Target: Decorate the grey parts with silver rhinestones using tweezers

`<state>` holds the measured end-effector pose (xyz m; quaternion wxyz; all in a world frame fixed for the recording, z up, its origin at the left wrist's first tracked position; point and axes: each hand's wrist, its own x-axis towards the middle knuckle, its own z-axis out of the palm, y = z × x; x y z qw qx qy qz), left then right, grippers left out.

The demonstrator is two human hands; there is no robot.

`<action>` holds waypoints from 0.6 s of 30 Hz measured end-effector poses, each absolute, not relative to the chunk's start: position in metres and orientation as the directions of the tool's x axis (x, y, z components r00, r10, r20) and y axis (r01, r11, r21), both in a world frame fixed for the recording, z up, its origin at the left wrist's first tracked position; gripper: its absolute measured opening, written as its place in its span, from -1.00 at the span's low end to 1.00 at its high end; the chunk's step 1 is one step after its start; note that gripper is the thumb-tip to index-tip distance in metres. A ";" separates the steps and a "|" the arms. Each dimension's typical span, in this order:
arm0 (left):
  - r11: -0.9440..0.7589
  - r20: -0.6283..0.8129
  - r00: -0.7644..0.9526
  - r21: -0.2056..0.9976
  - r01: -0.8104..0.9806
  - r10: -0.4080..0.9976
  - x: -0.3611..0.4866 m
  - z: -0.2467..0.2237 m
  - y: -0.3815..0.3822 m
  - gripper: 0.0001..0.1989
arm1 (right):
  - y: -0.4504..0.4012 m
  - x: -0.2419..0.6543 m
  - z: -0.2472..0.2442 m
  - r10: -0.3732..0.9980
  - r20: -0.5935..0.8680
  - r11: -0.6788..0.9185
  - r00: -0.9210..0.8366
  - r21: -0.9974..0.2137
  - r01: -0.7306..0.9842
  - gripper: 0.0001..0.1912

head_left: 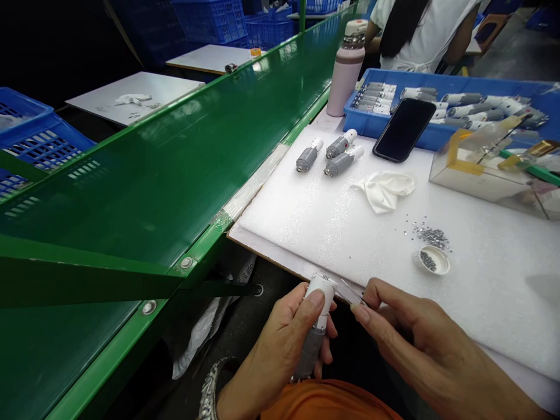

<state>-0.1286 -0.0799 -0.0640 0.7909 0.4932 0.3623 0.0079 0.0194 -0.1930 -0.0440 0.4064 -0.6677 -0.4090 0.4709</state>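
My left hand (280, 344) grips a grey and white gear motor (315, 329) upright, just off the front edge of the white foam board (306, 233). My right hand (415, 332) pinches metal tweezers (351, 292), their tips close to the motor's white top. What the tips hold is too small to tell. Beyond the hands, a small white dish (434, 260) holds tiny metal pieces, and more lie scattered beside it (432, 236). Three similar motors (340, 153) lie on the board, near a crumpled white glove (385, 189).
A blue tray (437, 93) of motors, a black phone (405, 129), a clear plastic box (481, 169) and a pink flask (345, 70) stand at the back. A green conveyor (131, 175) runs along the left. A co-worker (420, 29) sits beyond, and blue crates stand further away.
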 end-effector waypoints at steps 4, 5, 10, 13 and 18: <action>0.475 -0.551 0.736 0.807 0.350 0.394 -0.127 -0.069 -0.079 -0.54 | -0.194 0.020 -0.047 0.901 -0.366 -0.403 0.233 -0.905 0.139 -0.60; 0.442 -0.539 0.734 0.823 0.356 0.413 -0.128 -0.070 -0.079 -0.54 | -0.194 0.021 -0.048 0.886 -0.409 -0.436 0.219 -0.895 0.094 -0.58; 0.024 -0.404 0.724 0.881 0.473 0.560 -0.132 -0.077 -0.077 -0.63 | -0.191 0.027 -0.056 0.828 -0.557 -0.542 0.067 -0.825 -0.160 -0.57; -0.110 -0.358 0.729 0.855 0.507 0.584 -0.133 -0.077 -0.076 -0.67 | -0.188 0.023 -0.062 0.882 -0.433 -0.460 0.185 -0.876 0.141 -0.64; -0.205 -0.302 0.738 0.835 0.510 0.604 -0.133 -0.078 -0.075 -0.70 | -0.185 0.016 -0.067 0.937 -0.149 -0.307 0.316 -0.781 0.543 -0.75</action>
